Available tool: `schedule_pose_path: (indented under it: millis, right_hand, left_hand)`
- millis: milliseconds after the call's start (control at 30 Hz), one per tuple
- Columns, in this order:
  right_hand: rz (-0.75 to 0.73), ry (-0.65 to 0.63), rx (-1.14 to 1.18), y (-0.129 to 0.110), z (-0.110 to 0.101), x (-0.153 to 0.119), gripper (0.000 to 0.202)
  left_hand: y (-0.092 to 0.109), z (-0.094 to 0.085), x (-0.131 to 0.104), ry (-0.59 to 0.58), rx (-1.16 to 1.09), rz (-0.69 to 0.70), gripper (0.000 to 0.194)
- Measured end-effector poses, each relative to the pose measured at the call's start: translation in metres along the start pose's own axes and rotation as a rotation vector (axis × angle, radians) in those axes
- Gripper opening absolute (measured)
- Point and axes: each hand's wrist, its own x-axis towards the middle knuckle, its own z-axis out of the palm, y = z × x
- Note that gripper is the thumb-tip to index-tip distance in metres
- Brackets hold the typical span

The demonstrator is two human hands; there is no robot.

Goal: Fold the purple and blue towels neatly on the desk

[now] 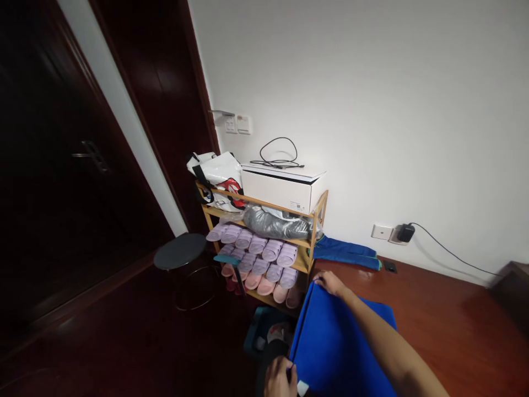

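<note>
A bright blue cloth, apparently folded, lies over the reddish wooden surface in front of me. At its far corner my right hand pinches the edge between thumb and fingers. The near end of the same left edge is gripped by my left hand, which the bottom of the picture partly cuts off. A small white tag sticks out beside my left hand. Between the two hands the edge runs fairly straight, and layers show along it. My right forearm crosses above the cloth and hides part of it.
A wooden rack holds rows of slippers, a white box with a black cable, and a white bag. Folded blue fabric lies by the wall. A round stool and a teal bin stand left.
</note>
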Motion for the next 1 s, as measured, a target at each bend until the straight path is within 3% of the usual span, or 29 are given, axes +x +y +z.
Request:
schedule_pose_path:
  millis: [233,467,600,767,900,1000]
  right_hand:
    - [-0.044,0.079,0.045,-0.013,-0.066,-0.045,0.031]
    - [-0.083,0.193,0.093,-0.03,-0.142,-0.113,0.04]
    - [-0.065,0.308,0.171,-0.048,-0.192,-0.164,0.042]
    - [0.011,0.48,0.285,-0.068,-0.251,-0.238,0.041]
    - [0.117,0.599,0.375,-0.083,-0.283,-0.298,0.047]
    - [0.169,0.686,0.458,-0.09,-0.297,-0.338,0.054]
  left_hand:
    - [0.005,-0.035,0.025,-0.196,-0.211,-0.191,0.022]
    - [0.055,-0.07,0.06,-0.225,-0.49,-0.118,0.034]
    - [0.103,-0.1,0.08,-0.357,-0.668,-0.053,0.036]
    - [0.186,-0.158,0.102,-0.476,-0.75,0.122,0.033]
    - [0.253,-0.197,0.109,-0.472,-0.732,0.297,0.028]
    - [0.291,-0.209,0.104,-0.492,-0.732,0.398,0.024]
